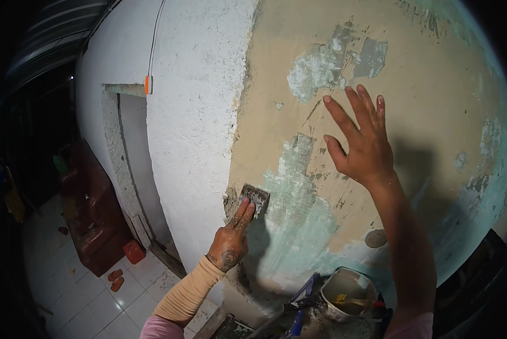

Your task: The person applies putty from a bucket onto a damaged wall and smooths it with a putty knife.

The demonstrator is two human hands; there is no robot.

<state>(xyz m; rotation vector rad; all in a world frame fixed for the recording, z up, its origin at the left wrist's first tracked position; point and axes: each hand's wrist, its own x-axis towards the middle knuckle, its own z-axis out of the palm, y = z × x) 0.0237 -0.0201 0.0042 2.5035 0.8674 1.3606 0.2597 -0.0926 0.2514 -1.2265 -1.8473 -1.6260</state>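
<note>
My left hand (231,240) is closed round a scraper (258,195), with two fingers laid along its dirty, flat blade. The blade rests on the wall near the edge where white paint meets the beige layer; its handle is hidden in my hand. My right hand (369,150) is open and spread, its fingers toward the beige wall (332,121) at the right; whether the palm touches cannot be seen. Between and above my hands the wall shows bare pale-green and grey patches (298,192).
Below my hands stands a white tub (328,302) with a stick-like tool (358,303) in it, among dark and blue items. To the left are a doorway (143,152), an orange-and-white box (148,85), a dark red sofa (90,209) and slippers (116,281) on the tiled floor.
</note>
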